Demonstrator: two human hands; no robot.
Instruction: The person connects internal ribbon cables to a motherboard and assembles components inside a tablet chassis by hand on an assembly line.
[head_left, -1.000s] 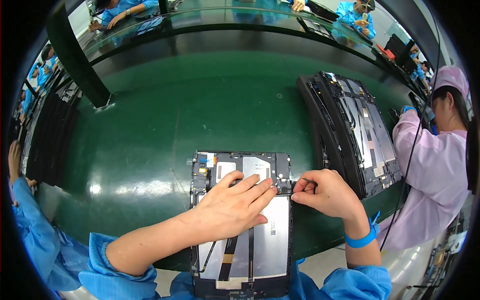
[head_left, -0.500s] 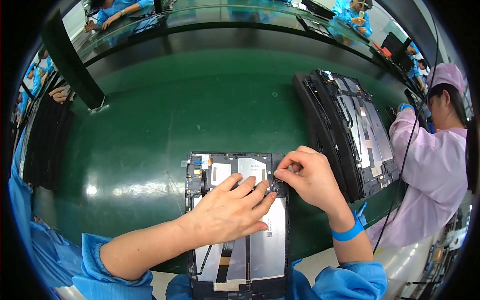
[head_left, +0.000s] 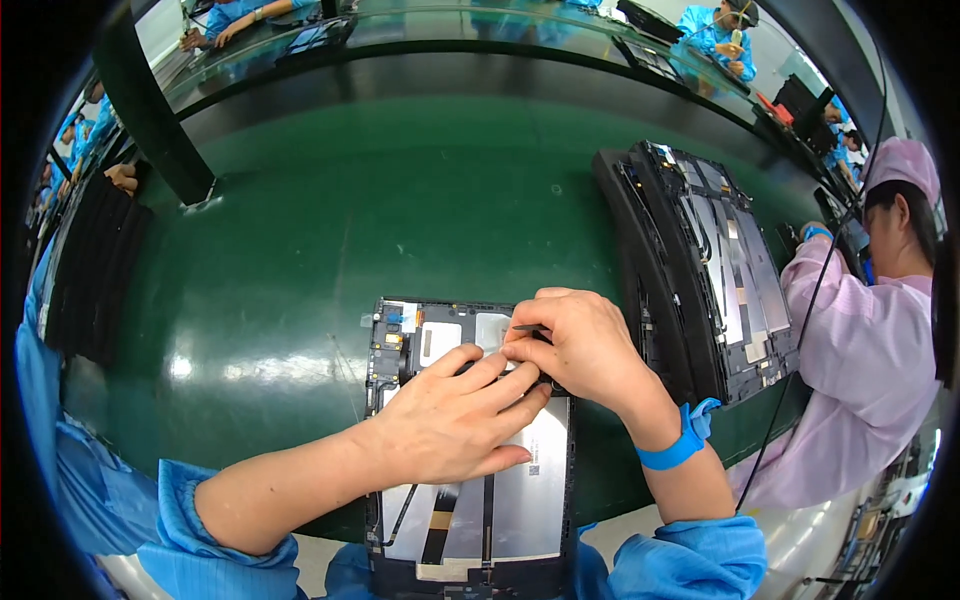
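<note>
An opened tablet-like device (head_left: pixel 520 500), with a black frame, silver plates and dark flat cables, lies before me at the table's near edge. My left hand (head_left: pixel 455 415) rests on its upper half, palm down, fingers stretched out and slightly spread. Just beyond those fingertips, my right hand (head_left: pixel 585 350) pinches a thin dark strip (head_left: pixel 530 328) between thumb and forefinger, over the device's upper right part. The strip's lower end is hidden by my fingers. A blue band (head_left: pixel 680 440) circles my right wrist.
More opened devices (head_left: pixel 735 270) lie on black trays (head_left: pixel 635 250) to the right. A stack of black trays (head_left: pixel 95 265) stands at far left, near a dark post (head_left: pixel 155 120). A person in pink (head_left: pixel 850 300) sits at right; others in blue work beyond the green table (head_left: pixel 270 230).
My right hand has moved left from the device's right edge to over its upper part, and a dark strip now shows in its fingers. My left hand stays in place on the device.
</note>
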